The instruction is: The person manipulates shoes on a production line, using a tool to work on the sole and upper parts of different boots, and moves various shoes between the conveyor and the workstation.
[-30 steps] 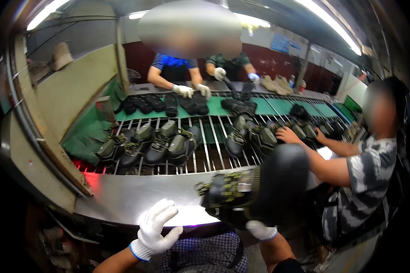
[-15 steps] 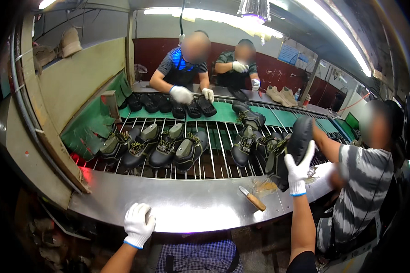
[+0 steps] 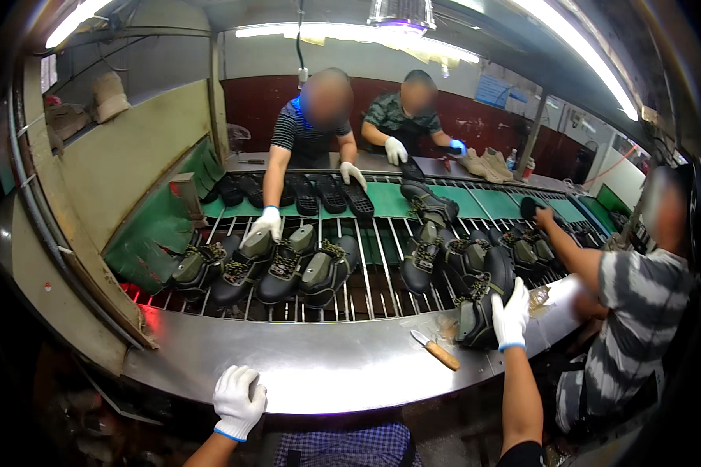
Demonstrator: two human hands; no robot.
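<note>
My right hand (image 3: 511,314), in a white glove with a blue cuff, grips a black work shoe (image 3: 500,282) from its right side. The shoe is tilted toe-up over the metal ledge (image 3: 311,362), with a grey-green last in its opening. My left hand (image 3: 239,398), gloved the same way, is at the ledge's front edge, empty, its fingers loosely bent and thumb apart. A knife (image 3: 442,356) with a wooden handle lies on the ledge left of the held shoe. Several black shoes on lasts, one of them a shoe (image 3: 323,272), stand on the rod rack beyond.
Black soles (image 3: 331,194) line a green strip (image 3: 389,201) behind the rack. Across it, one co-worker's gloved hand (image 3: 265,223) touches a shoe; another co-worker's glove (image 3: 396,150) is near a sole. At right, a person in a striped shirt (image 3: 639,311) reaches over the rack.
My right hand has lowered the shoe toward the ledge. My left hand stays about the same. The co-worker opposite has reached forward to a shoe; the person at right has reached farther over the rack.
</note>
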